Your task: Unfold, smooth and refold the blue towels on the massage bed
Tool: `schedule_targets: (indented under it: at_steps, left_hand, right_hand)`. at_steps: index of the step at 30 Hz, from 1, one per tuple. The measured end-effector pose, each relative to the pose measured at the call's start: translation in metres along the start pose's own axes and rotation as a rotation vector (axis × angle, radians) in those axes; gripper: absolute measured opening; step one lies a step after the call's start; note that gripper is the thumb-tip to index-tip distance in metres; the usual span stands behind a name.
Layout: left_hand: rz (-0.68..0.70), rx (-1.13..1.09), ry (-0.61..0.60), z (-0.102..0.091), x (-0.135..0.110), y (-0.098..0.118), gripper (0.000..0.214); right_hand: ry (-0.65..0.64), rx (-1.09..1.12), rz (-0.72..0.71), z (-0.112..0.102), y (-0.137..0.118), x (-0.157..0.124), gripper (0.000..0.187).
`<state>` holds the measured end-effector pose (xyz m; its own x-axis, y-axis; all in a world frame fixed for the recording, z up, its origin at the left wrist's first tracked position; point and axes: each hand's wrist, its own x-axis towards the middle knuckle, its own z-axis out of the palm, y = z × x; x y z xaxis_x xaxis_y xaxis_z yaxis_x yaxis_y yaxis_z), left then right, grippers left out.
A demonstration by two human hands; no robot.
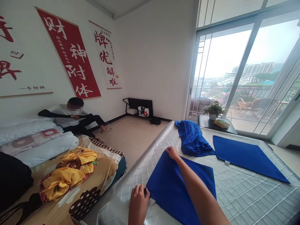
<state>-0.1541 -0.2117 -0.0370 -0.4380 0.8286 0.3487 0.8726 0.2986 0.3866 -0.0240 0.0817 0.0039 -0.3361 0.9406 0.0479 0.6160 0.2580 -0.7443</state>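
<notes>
A blue cloth lies spread nearly flat on the silver quilted mattress, with a small white tag at its near left edge. My left hand is closed on its left corner, the thumb beside the tag. Farther out, my right hand pinches the far corner, and my right forearm crosses over the cloth and hides part of it. Beyond, a crumpled blue cloth lies in a loose heap. To its right rests another flat blue cloth, also with a white tag.
To the left, a bed with a patterned sheet holds yellow cloths and pillows. A person sits beyond it. A small table with a potted plant stands by the glass doors. A black rack is against the wall.
</notes>
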Motion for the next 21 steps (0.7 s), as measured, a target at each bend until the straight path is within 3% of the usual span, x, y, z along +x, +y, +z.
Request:
schedule_targets:
  at_steps: [5, 10, 15, 18, 21]
  left_hand:
    - [0.004, -0.036, -0.035, -0.008, 0.004, 0.002, 0.017]
    - [0.016, -0.107, -0.120, -0.019, 0.005, 0.013, 0.017]
    - [0.049, -0.381, -0.128, -0.028, 0.006, 0.023, 0.024]
    - [0.106, -0.497, -0.081, -0.047, 0.015, 0.035, 0.035]
    - [0.201, -0.540, -0.016, -0.082, 0.027, 0.058, 0.038]
  right_hand:
    - [0.110, 0.197, -0.081, -0.038, 0.003, -0.036, 0.028]
    - [0.201, 0.323, -0.204, -0.105, 0.014, -0.110, 0.049]
    - [0.252, 0.382, -0.332, -0.166, -0.001, -0.185, 0.036]
    - [0.302, 0.372, -0.352, -0.197, -0.008, -0.213, 0.032]
    - [0.396, 0.405, -0.385, -0.226, -0.007, -0.230, 0.032]
